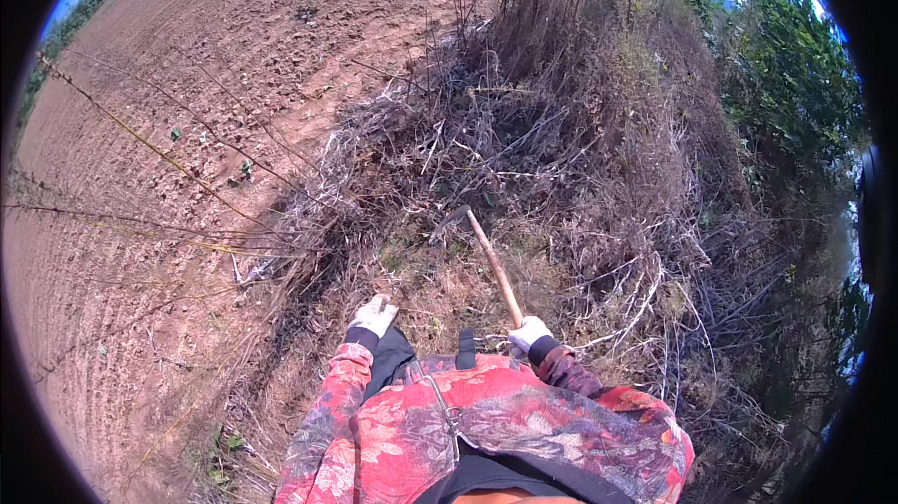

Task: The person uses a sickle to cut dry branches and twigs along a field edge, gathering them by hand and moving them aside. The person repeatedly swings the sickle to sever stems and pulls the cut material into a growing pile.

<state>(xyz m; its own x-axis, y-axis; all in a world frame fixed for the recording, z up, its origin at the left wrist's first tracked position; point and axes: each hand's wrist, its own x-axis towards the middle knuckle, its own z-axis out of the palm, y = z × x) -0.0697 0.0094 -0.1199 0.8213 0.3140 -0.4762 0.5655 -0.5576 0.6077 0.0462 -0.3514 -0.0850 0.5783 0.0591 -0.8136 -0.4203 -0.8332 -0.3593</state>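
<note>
My right hand [530,335], in a white work glove, grips the lower end of a long wooden handle [497,269]. At the handle's far end a dark sickle-like metal blade [449,222] points left, over cut weeds and dry grass. My left hand [374,314], also gloved in white, is at the left front of my body with its fingers curled. Nothing can be made out in it, though its palm side is hidden. Short dry stubble [449,286] covers the ground between my hands and the blade.
Tangled dry brush [533,132] rises ahead and to the right, with tall stems behind. Thin bare branches [161,153] reach out on the left over a tilled reddish field [231,69]. Leafy green shrubs [793,76] grow along the right.
</note>
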